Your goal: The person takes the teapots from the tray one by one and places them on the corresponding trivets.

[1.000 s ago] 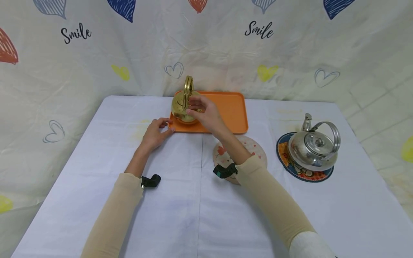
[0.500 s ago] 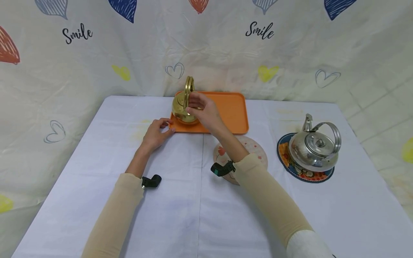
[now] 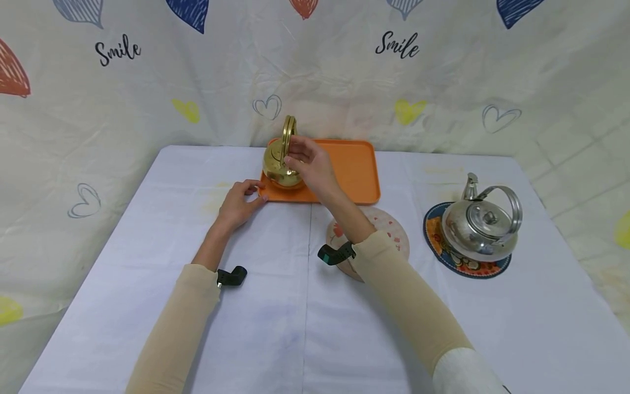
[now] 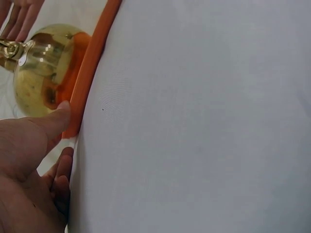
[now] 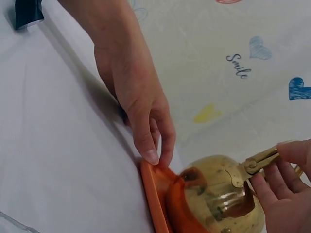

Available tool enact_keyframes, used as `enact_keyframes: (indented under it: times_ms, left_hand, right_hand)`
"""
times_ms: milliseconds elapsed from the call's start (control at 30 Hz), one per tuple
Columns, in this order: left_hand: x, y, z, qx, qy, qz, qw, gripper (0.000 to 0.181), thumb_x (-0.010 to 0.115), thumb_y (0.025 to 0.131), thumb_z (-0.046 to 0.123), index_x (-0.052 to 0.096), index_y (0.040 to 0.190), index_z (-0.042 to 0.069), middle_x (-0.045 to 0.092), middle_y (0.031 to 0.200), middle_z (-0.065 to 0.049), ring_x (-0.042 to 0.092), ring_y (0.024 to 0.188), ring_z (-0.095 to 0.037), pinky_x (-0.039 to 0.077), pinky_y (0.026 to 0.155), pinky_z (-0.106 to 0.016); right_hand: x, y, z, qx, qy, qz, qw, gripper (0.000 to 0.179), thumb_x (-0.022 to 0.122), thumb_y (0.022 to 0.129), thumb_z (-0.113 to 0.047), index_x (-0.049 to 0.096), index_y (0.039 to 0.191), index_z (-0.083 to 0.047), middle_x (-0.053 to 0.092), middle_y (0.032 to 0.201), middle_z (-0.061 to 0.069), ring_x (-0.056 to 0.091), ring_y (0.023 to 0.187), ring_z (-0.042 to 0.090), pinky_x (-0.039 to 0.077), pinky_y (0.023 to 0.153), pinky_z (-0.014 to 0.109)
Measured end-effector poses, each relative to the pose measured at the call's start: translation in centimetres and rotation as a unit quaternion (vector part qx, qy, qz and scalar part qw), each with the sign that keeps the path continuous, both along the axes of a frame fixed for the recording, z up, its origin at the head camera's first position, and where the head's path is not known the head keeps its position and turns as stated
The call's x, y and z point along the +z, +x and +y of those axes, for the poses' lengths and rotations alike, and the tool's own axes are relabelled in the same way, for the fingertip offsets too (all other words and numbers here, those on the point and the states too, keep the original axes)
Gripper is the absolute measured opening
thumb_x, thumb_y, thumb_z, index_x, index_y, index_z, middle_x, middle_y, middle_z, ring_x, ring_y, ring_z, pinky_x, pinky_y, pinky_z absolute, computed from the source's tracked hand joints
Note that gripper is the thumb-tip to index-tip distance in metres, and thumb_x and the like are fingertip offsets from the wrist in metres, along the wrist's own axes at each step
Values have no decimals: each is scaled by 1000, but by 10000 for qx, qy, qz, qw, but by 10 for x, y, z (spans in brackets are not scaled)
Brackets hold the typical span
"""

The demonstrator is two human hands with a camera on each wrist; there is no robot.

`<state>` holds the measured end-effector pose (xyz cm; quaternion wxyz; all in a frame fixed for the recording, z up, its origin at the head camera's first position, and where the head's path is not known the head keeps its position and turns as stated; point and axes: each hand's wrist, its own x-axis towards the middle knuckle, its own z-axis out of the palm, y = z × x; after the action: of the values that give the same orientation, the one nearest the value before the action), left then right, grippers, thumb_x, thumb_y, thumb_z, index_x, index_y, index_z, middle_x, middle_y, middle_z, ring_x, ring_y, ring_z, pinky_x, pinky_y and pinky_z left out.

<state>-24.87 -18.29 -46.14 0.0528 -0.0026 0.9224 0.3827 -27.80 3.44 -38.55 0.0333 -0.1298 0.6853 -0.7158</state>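
Observation:
A shiny gold kettle (image 3: pixel 273 164) sits upright on the left end of an orange tray (image 3: pixel 355 171), its arched handle (image 3: pixel 288 127) raised. My right hand (image 3: pixel 319 171) is at the lower right part of that handle; in the right wrist view the thumb (image 5: pixel 294 151) lies against one side, with the fingers bent behind it. My left hand (image 3: pixel 236 206) holds the tray's near left corner. In the left wrist view its thumb (image 4: pixel 60 116) presses the orange rim while the other fingers curl around the corner below.
On the right a silver kettle (image 3: pixel 479 227) stands on a round patterned mat (image 3: pixel 435 241). A pale round mat with red hearts (image 3: pixel 394 230) lies partly under my right forearm. The white-covered table (image 3: pixel 266 328) ends at a printed curtain (image 3: pixel 334 71) behind the tray.
My right hand has shifted slightly upward along the gold kettle's handle, its forearm moving a little left. The left hand, tray and kettles stay in place.

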Motion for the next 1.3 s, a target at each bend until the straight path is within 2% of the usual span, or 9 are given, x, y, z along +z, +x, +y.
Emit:
enact_keyframes:
  times_ms: [267,567,900,1100,1300]
  left_hand:
    - [1,0,-1,-41,28,10,10000,44,66,103,32,58,142,13,53,142,-20,50,136,-36,40,119,-54]
    - [1,1,-1,-36,0,3,10000,44,66,103,33,58,142,13,53,142,-19,50,136,-36,40,119,-54]
    - [1,-1,-1,-13,-11,-26,10000,44,66,103,34,58,141,14,53,141,-18,50,135,-35,41,119,-54]
    - [2,-2,-1,3,-27,-1,10000,44,67,102,34,58,141,15,54,141,-18,50,135,-35,41,118,-54]
    - [2,0,-1,-36,-90,-24,9999,46,65,103,33,57,144,14,53,143,-19,50,136,-36,40,119,-55]
  right_hand:
    - [2,-3,-3,-170,-42,-171,9997,47,71,96,-2,59,142,-9,68,129,16,69,117,24,58,100,28]
    - [2,-6,-6,-376,-72,-326,9987,46,73,95,-3,64,139,-13,71,116,10,68,100,15,58,88,22]
    - [3,-7,-3,-468,-143,-505,9975,43,74,94,-3,67,136,-11,71,110,3,67,101,14,58,90,22]
    - [4,-8,0,-387,-206,-544,9976,43,75,94,-3,68,135,-11,68,104,-1,66,96,13,57,80,19]
    - [4,-7,2,-321,-146,-534,9979,41,75,94,-2,69,133,-11,66,99,-3,64,93,12,57,84,29]
